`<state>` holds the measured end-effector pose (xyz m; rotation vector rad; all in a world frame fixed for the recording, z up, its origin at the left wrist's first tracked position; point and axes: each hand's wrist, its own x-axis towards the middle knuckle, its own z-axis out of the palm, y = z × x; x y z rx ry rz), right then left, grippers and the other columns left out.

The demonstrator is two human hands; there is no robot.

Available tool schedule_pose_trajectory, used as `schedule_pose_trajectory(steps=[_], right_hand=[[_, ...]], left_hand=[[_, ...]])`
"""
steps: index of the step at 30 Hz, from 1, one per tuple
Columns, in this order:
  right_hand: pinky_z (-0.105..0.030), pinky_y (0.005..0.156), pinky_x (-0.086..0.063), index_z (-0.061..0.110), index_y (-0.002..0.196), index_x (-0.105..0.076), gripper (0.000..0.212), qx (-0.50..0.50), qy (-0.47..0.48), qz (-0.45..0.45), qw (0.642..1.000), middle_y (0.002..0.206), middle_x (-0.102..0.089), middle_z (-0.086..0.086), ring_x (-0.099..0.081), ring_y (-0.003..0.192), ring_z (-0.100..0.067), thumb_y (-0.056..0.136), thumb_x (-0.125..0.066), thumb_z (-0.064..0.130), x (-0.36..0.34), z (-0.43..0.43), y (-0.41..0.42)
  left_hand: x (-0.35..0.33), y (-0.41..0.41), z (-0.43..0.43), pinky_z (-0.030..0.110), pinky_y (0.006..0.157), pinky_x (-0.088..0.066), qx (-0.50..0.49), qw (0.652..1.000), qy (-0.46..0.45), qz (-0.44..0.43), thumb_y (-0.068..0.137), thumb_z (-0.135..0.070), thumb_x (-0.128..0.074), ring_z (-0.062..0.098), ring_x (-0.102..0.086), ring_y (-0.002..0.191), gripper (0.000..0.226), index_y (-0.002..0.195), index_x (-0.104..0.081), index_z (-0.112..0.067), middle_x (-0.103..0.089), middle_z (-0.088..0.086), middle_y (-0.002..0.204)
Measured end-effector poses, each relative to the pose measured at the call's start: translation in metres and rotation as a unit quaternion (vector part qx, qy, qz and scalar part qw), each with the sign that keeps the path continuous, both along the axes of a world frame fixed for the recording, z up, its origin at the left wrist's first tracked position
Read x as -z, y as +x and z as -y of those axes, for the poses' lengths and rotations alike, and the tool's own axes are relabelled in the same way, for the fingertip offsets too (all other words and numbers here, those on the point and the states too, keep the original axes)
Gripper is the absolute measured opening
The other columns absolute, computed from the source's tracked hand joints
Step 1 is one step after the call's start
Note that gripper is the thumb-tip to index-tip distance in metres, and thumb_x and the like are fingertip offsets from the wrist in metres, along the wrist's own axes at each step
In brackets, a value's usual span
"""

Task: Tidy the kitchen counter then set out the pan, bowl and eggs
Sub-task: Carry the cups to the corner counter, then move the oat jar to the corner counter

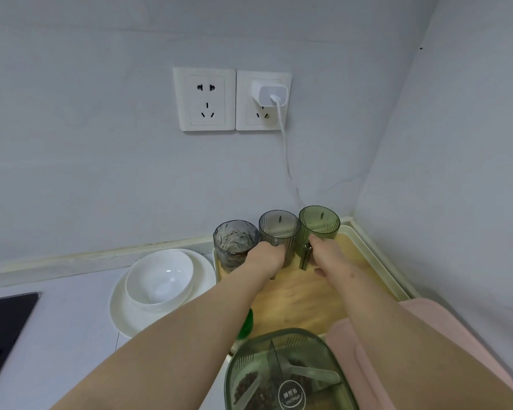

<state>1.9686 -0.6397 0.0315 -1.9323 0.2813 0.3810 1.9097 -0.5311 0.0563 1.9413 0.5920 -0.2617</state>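
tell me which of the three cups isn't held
The leftmost cup, wavy and clear, by the bowl. The left hand grips the grey cup, the right hand the green cup.

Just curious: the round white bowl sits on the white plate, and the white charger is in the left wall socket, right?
No: the head view shows the white charger in the right wall socket. The round white bowl does sit on the white plate.

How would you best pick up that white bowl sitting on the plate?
By the rim, I'd say, coming from above on its near left side. The bowl stands upright and empty on the plate, so a thumb can hook inside, and that side is away from the clear glass.
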Motion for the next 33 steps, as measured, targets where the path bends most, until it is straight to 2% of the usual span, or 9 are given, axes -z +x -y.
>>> schedule_pose_trajectory(steps=[4, 5, 6, 8, 11, 15, 19, 27, 33], right_hand=[[-0.031, 0.076, -0.037, 0.007, 0.101, -0.05, 0.021, 0.014, -0.016, 0.008, 1.0, 0.084, -0.049, -0.008, -0.046, 0.078, -0.024, 0.092, -0.046, 0.026, -0.008, 0.006, -0.012], [-0.029, 0.071, -0.036, 0.006, 0.102, -0.05, 0.02, 0.027, -0.013, 0.013, 0.999, 0.078, -0.047, -0.006, -0.044, 0.072, -0.022, 0.091, -0.048, 0.023, -0.011, 0.008, -0.017], [-0.027, 0.065, -0.034, 0.005, 0.105, -0.05, 0.02, 0.04, -0.007, 0.023, 0.999, 0.074, -0.043, -0.004, -0.041, 0.066, -0.019, 0.091, -0.049, 0.02, -0.013, 0.01, -0.023], [-0.026, 0.056, -0.028, 0.003, 0.105, -0.053, 0.019, 0.068, 0.003, 0.054, 0.996, 0.072, -0.041, -0.003, -0.038, 0.063, -0.018, 0.091, -0.048, 0.014, -0.022, 0.011, -0.039], [-0.028, 0.051, -0.022, 0.014, 0.067, -0.045, 0.022, 0.085, 0.007, 0.108, 0.99, 0.065, -0.036, -0.004, -0.033, 0.062, -0.02, 0.088, -0.047, 0.007, -0.048, 0.002, -0.067], [-0.033, 0.053, -0.035, -0.001, 0.07, -0.05, 0.021, 0.043, 0.032, 0.168, 0.984, 0.065, -0.033, -0.023, -0.04, 0.058, -0.034, 0.09, -0.045, 0.005, -0.089, -0.028, -0.115], [-0.026, 0.057, -0.032, 0.012, 0.084, -0.051, 0.009, -0.02, 0.113, 0.169, 0.979, 0.07, -0.045, -0.002, -0.042, 0.068, -0.017, 0.091, -0.046, 0.01, -0.112, -0.067, -0.163], [-0.025, 0.07, -0.041, 0.02, 0.079, -0.053, 0.015, -0.198, 0.191, 0.083, 0.958, 0.087, -0.057, 0.001, -0.053, 0.081, -0.016, 0.092, -0.049, 0.014, -0.111, -0.181, -0.28], [-0.025, 0.068, -0.042, 0.019, 0.079, -0.056, 0.015, -0.343, 0.198, 0.028, 0.918, 0.084, -0.058, 0.0, -0.054, 0.079, -0.016, 0.092, -0.05, 0.017, -0.103, -0.27, -0.398]], left_hand=[[-0.013, -0.012, -0.003, 0.024, 0.05, -0.027, 0.007, 1.0, 0.012, 0.012, 0.095, -0.022, -0.041, 0.018, -0.039, 0.059, 0.027, 0.072, -0.05, -0.01, -0.042, 0.008, 0.068], [-0.017, -0.016, -0.004, 0.024, 0.05, -0.027, 0.01, 1.0, 0.015, 0.018, 0.094, -0.021, -0.042, 0.019, -0.044, 0.065, 0.028, 0.106, -0.05, 0.002, -0.046, 0.013, 0.074], [-0.021, -0.02, -0.006, 0.025, 0.052, -0.029, 0.012, 0.999, 0.02, 0.026, 0.093, -0.02, -0.043, 0.021, -0.049, 0.07, 0.026, 0.072, -0.032, -0.01, -0.05, 0.017, 0.08], [-0.03, -0.029, -0.009, 0.024, 0.056, -0.03, 0.019, 0.998, 0.025, 0.048, 0.091, -0.018, -0.043, 0.024, -0.05, 0.07, 0.023, 0.073, -0.052, -0.008, -0.051, 0.015, 0.077], [-0.045, -0.046, -0.016, 0.026, 0.049, -0.025, 0.023, 0.996, 0.008, 0.091, 0.09, -0.014, -0.045, 0.019, -0.033, 0.052, 0.027, 0.063, -0.04, -0.013, -0.039, 0.004, 0.059], [-0.069, -0.084, -0.033, 0.026, 0.053, -0.035, -0.006, 0.987, -0.041, 0.153, 0.09, -0.015, -0.047, 0.022, -0.042, 0.054, 0.028, 0.062, -0.047, -0.015, -0.046, 0.007, 0.06], [-0.088, -0.138, -0.061, 0.03, 0.075, -0.046, -0.068, 0.97, -0.088, 0.216, 0.091, -0.019, -0.05, 0.022, -0.061, 0.085, 0.018, 0.075, -0.057, -0.019, -0.062, 0.004, 0.085], [-0.095, -0.283, -0.158, 0.027, 0.074, -0.046, -0.243, 0.937, -0.08, 0.238, 0.094, -0.021, -0.048, 0.015, -0.062, 0.08, 0.016, 0.101, -0.059, -0.013, -0.062, -0.001, 0.087], [-0.093, -0.423, -0.233, 0.027, 0.07, -0.046, -0.391, 0.882, -0.054, 0.259, 0.094, -0.019, -0.051, 0.012, -0.059, 0.071, 0.011, 0.087, -0.06, -0.019, -0.064, 0.003, 0.087]])
